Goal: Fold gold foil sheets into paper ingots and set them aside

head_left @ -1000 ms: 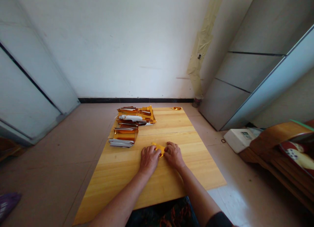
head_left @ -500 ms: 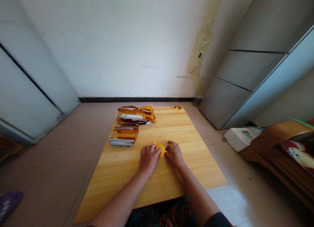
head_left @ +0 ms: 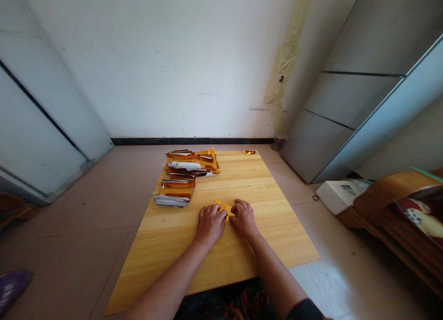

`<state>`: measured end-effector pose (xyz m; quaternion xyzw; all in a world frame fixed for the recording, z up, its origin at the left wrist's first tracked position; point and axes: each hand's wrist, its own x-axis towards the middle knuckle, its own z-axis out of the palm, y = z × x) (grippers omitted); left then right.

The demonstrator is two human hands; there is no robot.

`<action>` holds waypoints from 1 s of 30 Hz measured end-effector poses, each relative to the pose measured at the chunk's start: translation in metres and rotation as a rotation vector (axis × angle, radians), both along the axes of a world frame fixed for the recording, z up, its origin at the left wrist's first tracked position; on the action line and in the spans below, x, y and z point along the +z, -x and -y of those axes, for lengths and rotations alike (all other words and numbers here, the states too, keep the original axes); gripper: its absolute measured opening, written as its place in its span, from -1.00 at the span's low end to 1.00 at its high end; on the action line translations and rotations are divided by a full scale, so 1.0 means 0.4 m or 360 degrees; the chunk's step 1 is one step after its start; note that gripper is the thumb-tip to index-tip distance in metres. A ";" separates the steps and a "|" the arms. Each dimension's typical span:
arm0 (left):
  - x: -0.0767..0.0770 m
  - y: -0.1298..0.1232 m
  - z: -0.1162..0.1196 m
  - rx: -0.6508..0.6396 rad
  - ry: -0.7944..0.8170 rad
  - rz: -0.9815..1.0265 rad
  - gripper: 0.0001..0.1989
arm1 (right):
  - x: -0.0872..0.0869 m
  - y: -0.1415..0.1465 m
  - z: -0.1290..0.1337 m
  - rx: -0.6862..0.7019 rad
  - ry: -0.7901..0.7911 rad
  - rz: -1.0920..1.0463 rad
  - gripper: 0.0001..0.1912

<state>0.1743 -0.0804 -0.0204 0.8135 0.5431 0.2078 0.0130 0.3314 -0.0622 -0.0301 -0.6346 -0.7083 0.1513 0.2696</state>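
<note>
On the wooden table (head_left: 263,209) lies a small piece of yellow-gold paper (head_left: 224,205), between my two hands. My left hand (head_left: 210,223) has its fingers curled and closed on the paper's left part. From the other side, my right hand (head_left: 244,217) grips the right edge with thumb and fingers drawn together. Fingers cover much of the paper, so its exact folds cannot be made out. Folded gold and white papers (head_left: 176,186) stand in stacks at the table's back left, beyond my left hand.
A shiny gold scrap (head_left: 249,152) rests near the table's back right edge. Behind the table is a white wall (head_left: 173,80). To the right are a grey refrigerator (head_left: 342,103), a white box (head_left: 335,195) and a wooden seat (head_left: 387,209). A purple bag (head_left: 14,285) is at the lower left.
My right hand has shifted slightly left, closer to my left hand. Both hands stay at the yellow-gold paper, and the stacks have not moved.
</note>
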 end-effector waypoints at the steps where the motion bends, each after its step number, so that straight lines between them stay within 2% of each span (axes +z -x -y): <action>1: 0.002 0.003 0.001 -0.0023 0.0009 0.0004 -0.85 | 0.001 -0.004 -0.001 0.0007 0.0012 0.0013 -0.78; 5: 0.008 0.016 0.000 -0.0101 0.0051 0.0008 -0.81 | 0.009 -0.027 -0.005 0.0201 0.0008 0.0167 -0.61; 8: 0.007 0.023 -0.002 -0.0136 0.0058 0.0005 -0.81 | 0.017 -0.038 0.000 0.0439 -0.0039 0.0328 -0.61; 11: 0.007 0.029 -0.006 -0.0171 0.0007 0.0003 -0.80 | 0.027 -0.041 0.011 0.0553 -0.0057 0.0407 -0.65; 19: 0.024 0.033 -0.010 -0.0313 -0.0122 -0.0108 -0.82 | 0.060 -0.017 0.039 0.0527 -0.0027 0.0588 -0.73; 25: 0.017 0.035 -0.006 -0.0262 -0.0139 -0.0121 -0.88 | 0.083 -0.011 0.052 0.0443 0.0052 0.0651 -0.84; 30: 0.029 0.037 -0.008 -0.0210 -0.0103 -0.0136 -0.84 | 0.084 -0.026 0.059 0.0569 0.0027 0.0654 -0.82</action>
